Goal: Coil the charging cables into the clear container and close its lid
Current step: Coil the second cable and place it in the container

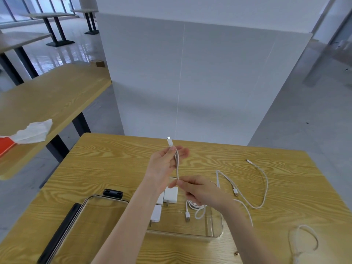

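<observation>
At mid-frame the left hand (163,164) pinches the white cable (177,164) near its plug; the right hand's (202,193) fingers (181,182) pinch it lower, above the clear container (217,225). The trailing length could snag the loose cable (264,180) on the surface (114,164) — or spring uncoiled if either pinch slackens.

Container (217,233) on table (106,168) straight before you, beneath your hands. In it: chargers (170,194) at left, coiled cable (196,208) at right. Lid (80,225) on table just left of container. Loose cable (263,187) on table right of container; another cable (304,242) at near right corner. Your left hand (163,164) behind and above your right hand (202,191), cable end (176,161) between them. Second table (47,96) far left, tissue (32,131) on it.
</observation>
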`<state>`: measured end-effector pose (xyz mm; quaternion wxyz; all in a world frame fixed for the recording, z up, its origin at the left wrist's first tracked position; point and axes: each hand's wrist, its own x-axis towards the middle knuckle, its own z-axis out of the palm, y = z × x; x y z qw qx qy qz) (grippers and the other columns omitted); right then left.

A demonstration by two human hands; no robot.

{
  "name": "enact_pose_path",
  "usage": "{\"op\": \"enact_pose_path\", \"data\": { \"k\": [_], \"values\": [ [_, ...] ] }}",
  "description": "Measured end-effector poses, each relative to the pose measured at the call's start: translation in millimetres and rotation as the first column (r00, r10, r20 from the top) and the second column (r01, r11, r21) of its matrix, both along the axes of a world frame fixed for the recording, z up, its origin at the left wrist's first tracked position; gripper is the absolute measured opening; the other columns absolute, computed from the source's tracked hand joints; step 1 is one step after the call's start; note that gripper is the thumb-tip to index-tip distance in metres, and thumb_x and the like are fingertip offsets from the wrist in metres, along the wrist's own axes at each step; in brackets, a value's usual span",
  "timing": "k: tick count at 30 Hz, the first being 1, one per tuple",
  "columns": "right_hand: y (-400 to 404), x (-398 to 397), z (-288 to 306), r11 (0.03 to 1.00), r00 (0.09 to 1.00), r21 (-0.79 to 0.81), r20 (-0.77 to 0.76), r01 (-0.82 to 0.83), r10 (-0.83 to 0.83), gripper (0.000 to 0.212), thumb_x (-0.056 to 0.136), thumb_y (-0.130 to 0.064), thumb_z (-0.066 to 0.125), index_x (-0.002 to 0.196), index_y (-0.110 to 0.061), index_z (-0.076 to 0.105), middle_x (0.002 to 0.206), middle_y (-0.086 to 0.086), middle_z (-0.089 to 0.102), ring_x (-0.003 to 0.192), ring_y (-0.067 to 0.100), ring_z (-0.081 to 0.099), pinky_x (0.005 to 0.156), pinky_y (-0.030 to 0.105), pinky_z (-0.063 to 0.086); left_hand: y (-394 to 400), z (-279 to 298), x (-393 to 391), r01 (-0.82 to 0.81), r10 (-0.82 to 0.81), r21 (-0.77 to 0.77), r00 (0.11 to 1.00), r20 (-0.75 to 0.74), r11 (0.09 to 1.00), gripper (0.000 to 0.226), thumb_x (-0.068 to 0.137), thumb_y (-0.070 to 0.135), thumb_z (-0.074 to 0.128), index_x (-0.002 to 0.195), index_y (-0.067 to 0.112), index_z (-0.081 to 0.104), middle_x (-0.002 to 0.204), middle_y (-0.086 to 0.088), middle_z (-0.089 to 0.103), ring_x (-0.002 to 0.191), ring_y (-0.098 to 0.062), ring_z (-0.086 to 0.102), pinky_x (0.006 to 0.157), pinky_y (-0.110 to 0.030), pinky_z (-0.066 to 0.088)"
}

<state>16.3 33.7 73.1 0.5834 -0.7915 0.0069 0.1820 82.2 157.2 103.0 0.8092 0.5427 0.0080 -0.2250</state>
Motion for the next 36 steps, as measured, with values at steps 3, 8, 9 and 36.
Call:
{"op": "enact_pose_path", "data": {
  "k": [3, 8, 9, 36],
  "values": [
    [-5, 3, -4, 0.999, 0.999, 0.011, -0.023, 0.04, -0.04, 0.033, 0.098, -0.035, 0.044, 0.1, -0.014, 0.069, 0.047, -0.005, 0.039, 0.041, 0.009, 0.028, 0.042, 0.02, 0.024, 2, 5, -2, 0.041, -0.041, -0.027, 0.999, 0.009, 0.999, 0.025, 0.099, 0.013, 0.04, 0.096, 0.001, 0.061, 0.079, -0.008, 0.073, 0.08, -0.02, 0.072, 0.078, -0.027, 0.055],
    [-20, 6, -12, 0.983, 0.988, 0.14, -0.117, 0.118, -0.101, 0.045, 0.073, -0.058, 0.06, 0.058, -0.016, 0.057, 0.042, -0.002, 0.037, 0.038, 0.012, 0.035, 0.05, 0.024, 0.034, 8, 18, -6, 0.154, -0.149, -0.04, 0.982, 0.115, 0.987, 0.024, 0.098, 0.014, 0.039, 0.091, 0.003, 0.06, 0.07, -0.004, 0.07, 0.071, -0.017, 0.07, 0.074, -0.026, 0.057],
    [-22, 8, -13, 0.976, 0.981, 0.154, -0.144, 0.156, -0.134, 0.046, 0.067, -0.058, 0.064, 0.054, -0.017, 0.049, 0.042, -0.004, 0.035, 0.039, 0.012, 0.035, 0.051, 0.026, 0.036, 7, 20, -8, 0.174, -0.175, 0.021, 0.968, 0.18, 0.984, 0.024, 0.098, 0.013, 0.039, 0.093, 0.002, 0.06, 0.075, -0.005, 0.072, 0.076, -0.019, 0.07, 0.078, -0.027, 0.057],
    [-36, 38, 21, 0.953, 0.983, -0.254, -0.036, 0.165, -0.179, 0.022, 0.081, -0.009, 0.062, 0.06, -0.009, 0.055, 0.049, -0.002, 0.042, 0.042, 0.008, 0.034, 0.046, 0.021, 0.031, 3, 5, -16, 0.409, -0.448, 0.318, 0.892, 0.058, 0.855, 0.024, 0.097, 0.015, 0.043, 0.085, 0.007, 0.061, 0.072, -0.003, 0.069, 0.056, -0.01, 0.063, 0.062, -0.016, 0.051]
  ]
}}
